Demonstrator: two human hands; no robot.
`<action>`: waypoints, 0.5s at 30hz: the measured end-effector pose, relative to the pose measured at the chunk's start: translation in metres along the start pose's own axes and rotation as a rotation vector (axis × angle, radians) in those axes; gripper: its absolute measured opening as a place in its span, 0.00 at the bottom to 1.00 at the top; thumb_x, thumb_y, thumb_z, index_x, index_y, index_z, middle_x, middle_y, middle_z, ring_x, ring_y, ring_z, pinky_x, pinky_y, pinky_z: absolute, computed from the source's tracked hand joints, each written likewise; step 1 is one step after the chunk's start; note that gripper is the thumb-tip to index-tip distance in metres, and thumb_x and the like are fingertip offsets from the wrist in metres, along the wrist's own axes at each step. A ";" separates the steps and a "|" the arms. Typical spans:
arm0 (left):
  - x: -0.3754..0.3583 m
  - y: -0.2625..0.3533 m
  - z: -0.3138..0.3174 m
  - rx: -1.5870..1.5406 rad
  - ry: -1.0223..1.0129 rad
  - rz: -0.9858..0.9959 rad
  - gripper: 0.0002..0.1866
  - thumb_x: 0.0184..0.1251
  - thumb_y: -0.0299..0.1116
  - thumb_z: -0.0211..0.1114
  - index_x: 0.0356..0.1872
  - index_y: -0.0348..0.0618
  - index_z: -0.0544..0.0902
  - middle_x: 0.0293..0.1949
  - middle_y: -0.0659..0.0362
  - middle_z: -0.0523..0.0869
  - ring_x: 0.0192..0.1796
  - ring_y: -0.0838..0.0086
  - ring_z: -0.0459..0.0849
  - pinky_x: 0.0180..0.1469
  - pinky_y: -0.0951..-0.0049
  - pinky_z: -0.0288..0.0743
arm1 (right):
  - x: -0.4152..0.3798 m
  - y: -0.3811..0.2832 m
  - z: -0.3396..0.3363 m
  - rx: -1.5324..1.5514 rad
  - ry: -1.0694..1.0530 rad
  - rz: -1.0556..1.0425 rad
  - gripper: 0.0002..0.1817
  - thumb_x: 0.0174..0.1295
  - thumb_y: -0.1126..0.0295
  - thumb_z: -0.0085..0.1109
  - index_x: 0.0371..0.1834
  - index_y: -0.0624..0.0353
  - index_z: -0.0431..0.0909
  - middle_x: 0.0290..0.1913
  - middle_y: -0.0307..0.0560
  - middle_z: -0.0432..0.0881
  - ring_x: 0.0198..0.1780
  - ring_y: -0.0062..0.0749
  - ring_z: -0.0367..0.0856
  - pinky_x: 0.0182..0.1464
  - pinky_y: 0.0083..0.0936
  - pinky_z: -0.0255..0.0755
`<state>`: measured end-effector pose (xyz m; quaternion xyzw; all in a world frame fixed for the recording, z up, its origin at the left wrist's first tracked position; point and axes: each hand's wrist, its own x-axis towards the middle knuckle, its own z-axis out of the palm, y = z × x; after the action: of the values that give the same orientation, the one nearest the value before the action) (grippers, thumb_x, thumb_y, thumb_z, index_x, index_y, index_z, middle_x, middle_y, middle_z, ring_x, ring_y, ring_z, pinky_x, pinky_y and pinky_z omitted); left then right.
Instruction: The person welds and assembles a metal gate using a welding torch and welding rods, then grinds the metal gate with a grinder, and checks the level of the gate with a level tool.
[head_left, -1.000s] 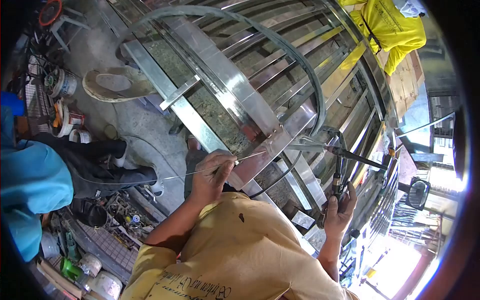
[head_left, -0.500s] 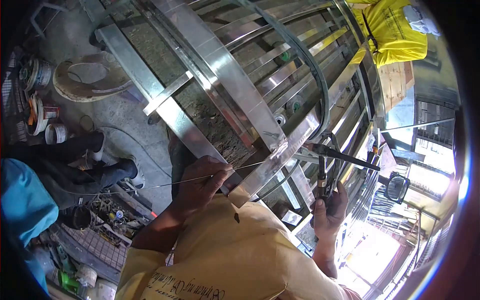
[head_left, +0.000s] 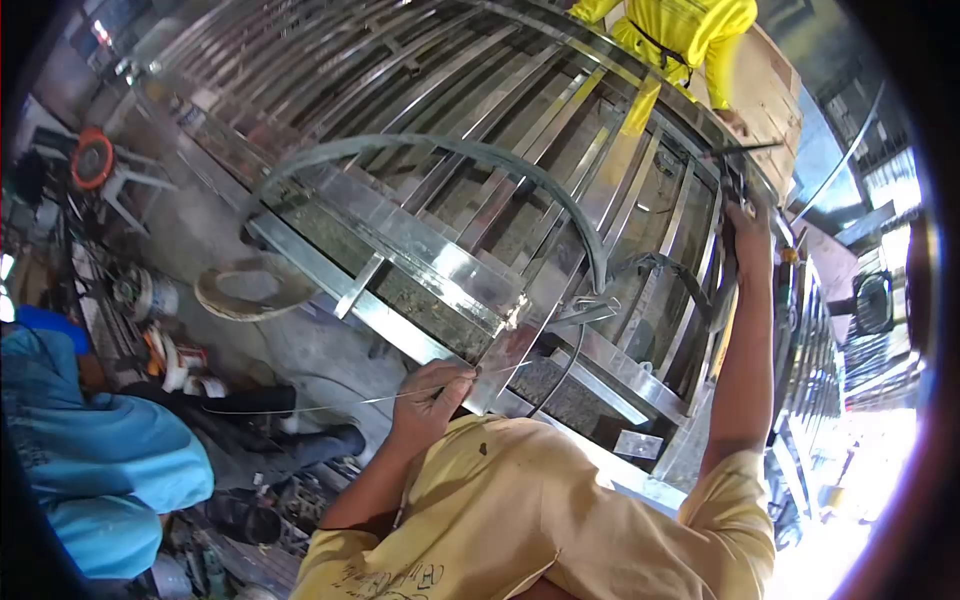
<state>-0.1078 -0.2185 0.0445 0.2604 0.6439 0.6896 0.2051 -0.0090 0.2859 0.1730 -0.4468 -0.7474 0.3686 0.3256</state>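
My left hand (head_left: 430,402) is closed, pinching a thin filler rod (head_left: 350,403) between thumb and fingers. The rod runs out to the left, and its short end points over the corner of a shiny metal frame (head_left: 400,340). My right hand (head_left: 748,232) is stretched far out along the frame's right side, with fingers wrapped round a dark welding torch (head_left: 732,180). The torch's black pointed end sticks out above the hand. A thick sleeved torch cable (head_left: 470,150) loops over the frame's bars. A small clamp-like metal piece (head_left: 585,313) sits near the frame's corner.
A person in yellow (head_left: 690,30) is at the far side, one hand near the frame. Someone in blue-green clothes (head_left: 110,450) is close on my left. A round worn seat-like ring (head_left: 255,288), a red-topped stool (head_left: 93,160) and tools lie to the left.
My view has turned, showing more of the frame. My right hand has moved with the torch from near my body out to the far right side. My left hand still holds the rod.
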 end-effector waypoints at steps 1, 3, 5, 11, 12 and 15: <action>-0.004 0.001 0.004 0.031 -0.011 0.029 0.08 0.75 0.28 0.66 0.46 0.34 0.89 0.38 0.53 0.90 0.40 0.71 0.87 0.44 0.70 0.80 | 0.019 0.007 0.000 0.054 -0.016 -0.013 0.37 0.64 0.66 0.66 0.75 0.68 0.66 0.37 0.46 0.84 0.31 0.25 0.81 0.33 0.24 0.74; -0.012 0.002 0.010 0.090 -0.023 0.086 0.09 0.75 0.29 0.67 0.46 0.34 0.89 0.39 0.52 0.91 0.40 0.69 0.87 0.45 0.69 0.80 | 0.052 0.020 0.001 0.173 -0.017 -0.002 0.36 0.64 0.68 0.64 0.75 0.69 0.65 0.36 0.46 0.84 0.28 0.27 0.81 0.28 0.25 0.73; -0.022 0.015 0.023 0.111 -0.069 0.032 0.10 0.75 0.31 0.68 0.45 0.33 0.90 0.39 0.50 0.92 0.40 0.66 0.88 0.45 0.67 0.81 | 0.073 0.017 0.005 0.303 0.000 0.036 0.35 0.65 0.70 0.62 0.75 0.69 0.63 0.36 0.48 0.85 0.25 0.28 0.82 0.24 0.24 0.72; -0.039 0.038 0.053 0.213 -0.173 -0.062 0.11 0.72 0.34 0.70 0.40 0.35 0.91 0.38 0.52 0.92 0.43 0.63 0.90 0.49 0.63 0.82 | 0.126 0.013 -0.004 0.401 -0.088 0.067 0.10 0.67 0.66 0.61 0.35 0.63 0.81 0.23 0.45 0.81 0.19 0.29 0.78 0.21 0.26 0.71; -0.040 0.043 0.056 0.256 -0.154 0.020 0.11 0.72 0.34 0.70 0.41 0.34 0.91 0.38 0.51 0.92 0.41 0.62 0.89 0.47 0.64 0.82 | 0.131 0.013 -0.006 0.448 -0.107 0.066 0.10 0.68 0.66 0.60 0.34 0.63 0.80 0.22 0.45 0.80 0.18 0.30 0.78 0.20 0.26 0.70; -0.049 0.042 0.056 0.342 -0.161 0.019 0.12 0.73 0.36 0.70 0.43 0.35 0.90 0.39 0.51 0.92 0.41 0.61 0.89 0.46 0.63 0.82 | 0.141 0.014 -0.014 0.408 -0.125 0.044 0.11 0.69 0.65 0.59 0.36 0.63 0.80 0.22 0.45 0.80 0.21 0.32 0.79 0.25 0.28 0.73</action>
<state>-0.0324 -0.2088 0.0838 0.3519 0.7307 0.5490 0.2021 -0.0459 0.4221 0.1904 -0.3639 -0.6661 0.5464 0.3541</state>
